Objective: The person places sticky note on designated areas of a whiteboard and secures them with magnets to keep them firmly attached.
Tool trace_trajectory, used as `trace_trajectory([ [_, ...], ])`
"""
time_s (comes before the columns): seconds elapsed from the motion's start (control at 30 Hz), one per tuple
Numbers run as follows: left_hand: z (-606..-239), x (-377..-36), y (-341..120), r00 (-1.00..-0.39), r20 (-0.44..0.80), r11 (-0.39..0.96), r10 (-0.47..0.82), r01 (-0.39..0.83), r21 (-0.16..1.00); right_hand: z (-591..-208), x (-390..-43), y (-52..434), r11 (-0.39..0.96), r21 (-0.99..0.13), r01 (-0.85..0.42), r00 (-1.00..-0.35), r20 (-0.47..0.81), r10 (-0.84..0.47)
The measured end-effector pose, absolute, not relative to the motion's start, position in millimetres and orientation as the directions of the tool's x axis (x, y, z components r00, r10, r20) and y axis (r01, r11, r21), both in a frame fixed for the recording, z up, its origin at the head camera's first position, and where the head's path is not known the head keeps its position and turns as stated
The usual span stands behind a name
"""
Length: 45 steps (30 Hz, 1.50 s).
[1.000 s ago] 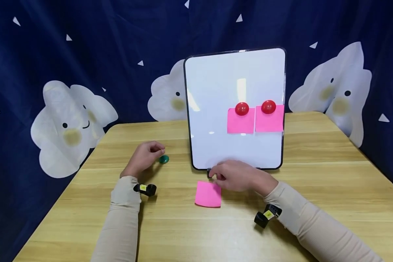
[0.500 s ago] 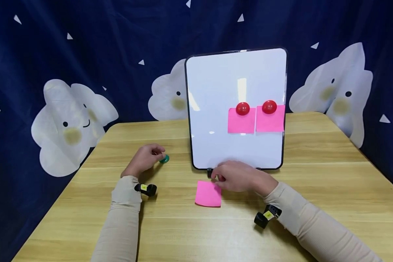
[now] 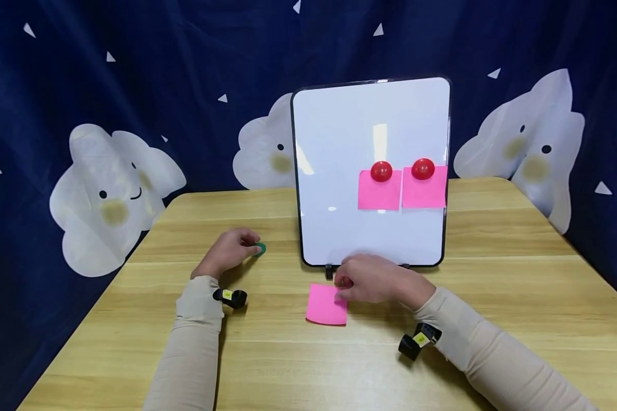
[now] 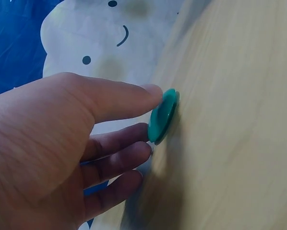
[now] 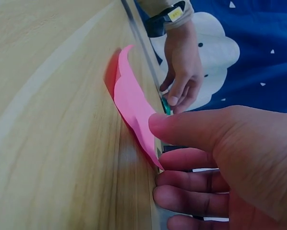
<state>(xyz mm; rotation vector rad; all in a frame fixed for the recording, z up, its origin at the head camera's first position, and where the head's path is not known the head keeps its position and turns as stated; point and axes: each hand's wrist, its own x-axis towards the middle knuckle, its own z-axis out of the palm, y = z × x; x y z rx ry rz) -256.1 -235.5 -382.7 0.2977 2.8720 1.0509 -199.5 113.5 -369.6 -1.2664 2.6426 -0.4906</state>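
At the left of the table my left hand [image 3: 228, 251] pinches a round green magnet [image 4: 163, 117] between thumb and index finger. The magnet stands tilted close over the wood, and the other fingers [image 4: 117, 160] curve loosely beside it. My right hand [image 3: 372, 279] is at the upper right corner of a pink sticky note [image 3: 324, 308] lying in front of the whiteboard [image 3: 334, 131]. In the right wrist view its thumb presses on the note's face, with the index finger at the edge, and the note [image 5: 134, 103] curls up from the table.
Two more pink notes hang side by side on the board, under a left red magnet [image 3: 381, 171] and a right red magnet [image 3: 423, 169]. Small black feet [image 3: 329, 272] hold the board upright on the wooden table [image 3: 308, 371]. A dark blue cloud-patterned curtain [image 3: 185, 68] hangs behind.
My left fingers have closed on the green magnet, which they earlier hovered beside. My right hand has shifted slightly, its thumb coming down onto the note's corner.
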Motion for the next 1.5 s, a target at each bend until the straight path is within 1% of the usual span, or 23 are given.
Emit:
trace_trajectory([
  [0.4,-386.8,-257.6,-237.3,-0.971,-0.038,0.737,0.237,0.154,0.658,-369.3,-197.6,111.8,0.612,-0.381,-0.693,-0.652,-0.032,-0.758],
  [0.83,-388.3,-256.8,-237.5,-0.974,-0.048,0.741,0.221,0.136,0.658,-372.2,-199.9,111.9,0.591,-0.374,-0.715,-0.628,-0.029,-0.778],
  [1.13,-386.1,-255.6,-235.5,-0.972,-0.061,0.736,0.227,0.130,0.664,-372.5,-199.3,111.8,0.585,-0.394,-0.709,-0.625,-0.032,-0.780],
  [1.5,-387.5,-256.6,-235.3,-0.975,-0.060,0.732,0.214,0.120,0.671,-373.3,-200.2,113.3,0.562,-0.402,-0.723,-0.613,-0.002,-0.790],
])
